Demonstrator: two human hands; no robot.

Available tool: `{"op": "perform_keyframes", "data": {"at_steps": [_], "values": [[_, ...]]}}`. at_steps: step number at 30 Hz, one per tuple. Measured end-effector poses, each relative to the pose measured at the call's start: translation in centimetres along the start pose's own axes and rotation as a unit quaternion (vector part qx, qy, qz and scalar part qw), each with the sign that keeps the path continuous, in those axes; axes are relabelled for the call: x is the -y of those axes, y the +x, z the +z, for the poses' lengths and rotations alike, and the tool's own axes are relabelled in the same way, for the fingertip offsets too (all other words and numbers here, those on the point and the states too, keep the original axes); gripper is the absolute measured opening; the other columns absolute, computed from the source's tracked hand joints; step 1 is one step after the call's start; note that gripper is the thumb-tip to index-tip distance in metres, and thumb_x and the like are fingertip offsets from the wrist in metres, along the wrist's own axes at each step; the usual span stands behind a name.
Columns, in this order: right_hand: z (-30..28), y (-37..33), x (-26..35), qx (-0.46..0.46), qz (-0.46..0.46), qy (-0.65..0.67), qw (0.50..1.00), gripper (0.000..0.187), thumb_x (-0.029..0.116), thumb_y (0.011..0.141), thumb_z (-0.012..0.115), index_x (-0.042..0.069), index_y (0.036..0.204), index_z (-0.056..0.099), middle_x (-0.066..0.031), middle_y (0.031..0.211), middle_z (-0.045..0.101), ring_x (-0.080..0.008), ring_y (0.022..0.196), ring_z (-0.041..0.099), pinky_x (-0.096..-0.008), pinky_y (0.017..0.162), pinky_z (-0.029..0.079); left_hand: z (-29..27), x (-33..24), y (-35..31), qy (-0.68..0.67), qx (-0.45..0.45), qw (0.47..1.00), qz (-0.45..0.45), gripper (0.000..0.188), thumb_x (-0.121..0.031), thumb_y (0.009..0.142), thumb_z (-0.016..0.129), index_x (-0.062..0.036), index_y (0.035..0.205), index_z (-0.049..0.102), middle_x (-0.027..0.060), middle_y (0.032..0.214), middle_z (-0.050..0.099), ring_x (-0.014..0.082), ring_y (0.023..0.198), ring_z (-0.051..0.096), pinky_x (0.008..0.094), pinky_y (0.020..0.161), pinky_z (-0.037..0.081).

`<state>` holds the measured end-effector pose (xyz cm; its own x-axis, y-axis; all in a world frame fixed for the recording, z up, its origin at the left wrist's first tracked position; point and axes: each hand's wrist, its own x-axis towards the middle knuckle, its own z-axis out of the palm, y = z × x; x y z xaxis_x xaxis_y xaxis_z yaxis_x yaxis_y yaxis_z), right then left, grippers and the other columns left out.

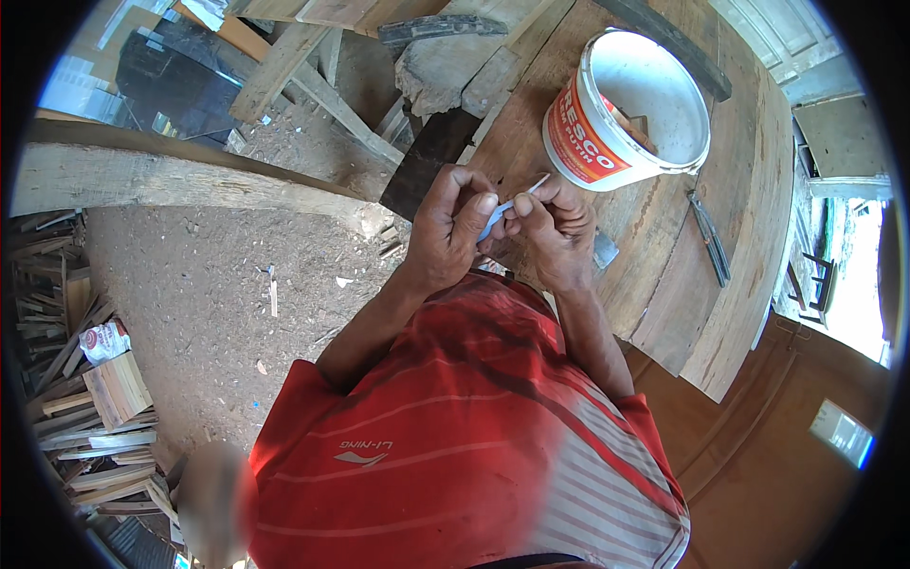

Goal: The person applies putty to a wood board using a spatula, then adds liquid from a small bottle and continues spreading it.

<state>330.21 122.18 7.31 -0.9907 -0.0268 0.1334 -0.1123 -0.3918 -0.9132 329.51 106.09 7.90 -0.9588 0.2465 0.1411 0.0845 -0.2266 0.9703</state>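
Light: daylight, bright overall; right-side opening (858,270) blown white | Shade: ground (209,313) duller, shadows soft | Focus: left hand (450,228), right hand (559,237) fairly sharp; brown rounded shape (213,503), lower left, badly blurred | Haze: pale smear over shirt (398,408), lower right | Lens: black round rim, edges bowed, blue fringing

The premises are presenting as a woodworking workshop of a rough, working kind. Timber offcuts (109,460) are lying heaped along the left, a heavy wooden beam (171,178) is extending across the upper left, and chips and scraps are littering the dusty floor (209,294). A desk of bare planks (664,318) is carrying a plier-like hand tool (709,239) and a white bucket (590,142).
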Motion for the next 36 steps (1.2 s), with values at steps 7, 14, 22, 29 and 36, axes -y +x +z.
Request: {"op": "perform_keyframes", "data": {"at_steps": [7,14,22,29,36], "values": [[0.5,0.2,0.0,-0.019,-0.038,0.021,0.999,0.005,0.003,0.099,0.066,0.004,0.095,0.063,-0.0035,0.085,0.069,-0.0059,0.074,0.064,-0.0226,0.065,0.051,-0.2,-0.8,0.9,0.103,0.012,0.993,0.060,0.015,-0.015,0.106,0.056,-0.0031,0.110,0.048,0.0040,0.080,0.059,0.0061,0.066,0.055,0.0231,0.056,0.046],[0.2,1.2,7.1,0.010,-0.068,-0.357,0.931,0.012,0.009,0.097,0.070,0.003,0.107,0.067,-0.0028,0.088,0.069,-0.0115,0.080,0.066,-0.0261,0.072,0.052,-2.8,-1.0,0.9,-0.005,-0.002,1.000,0.020,0.026,-0.011,0.102,0.054,-0.0022,0.124,0.043,0.0077,0.089,0.060,0.0085,0.070,0.054,0.0251,0.063,0.047],[-9.6,15.6,12.9,0.139,-0.093,-0.732,0.661,0.020,0.012,0.097,0.062,0.001,0.112,0.070,-0.0207,0.099,0.073,-0.0344,0.087,0.072,-0.0430,0.080,0.055,-7.2,0.5,-1.6,-0.005,0.018,0.996,-0.091,0.045,-0.005,0.099,0.053,-0.0003,0.140,0.036,0.0140,0.119,0.062,0.0175,0.109,0.059,0.0348,0.099,0.047],[-19.5,21.2,4.0,0.354,0.065,-0.784,0.505,0.023,0.015,0.088,0.069,0.003,0.107,0.071,-0.0242,0.111,0.070,-0.0394,0.105,0.067,-0.0455,0.094,0.053,-9.0,-0.5,-3.4,-0.053,0.056,0.976,-0.202,0.041,-0.003,0.105,0.046,0.0035,0.146,0.043,0.0168,0.141,0.057,0.0249,0.135,0.054,0.0381,0.109,0.049],[-24.1,21.2,1.5,0.157,0.347,-0.464,0.799,0.022,0.006,0.094,0.066,0.003,0.115,0.068,-0.0143,0.109,0.073,-0.0236,0.097,0.070,-0.0373,0.086,0.056,-12.8,0.2,-3.8,-0.073,0.018,0.972,-0.222,0.043,-0.005,0.105,0.048,0.0056,0.146,0.041,0.0190,0.139,0.058,0.0249,0.128,0.059,0.0378,0.109,0.049]]}}
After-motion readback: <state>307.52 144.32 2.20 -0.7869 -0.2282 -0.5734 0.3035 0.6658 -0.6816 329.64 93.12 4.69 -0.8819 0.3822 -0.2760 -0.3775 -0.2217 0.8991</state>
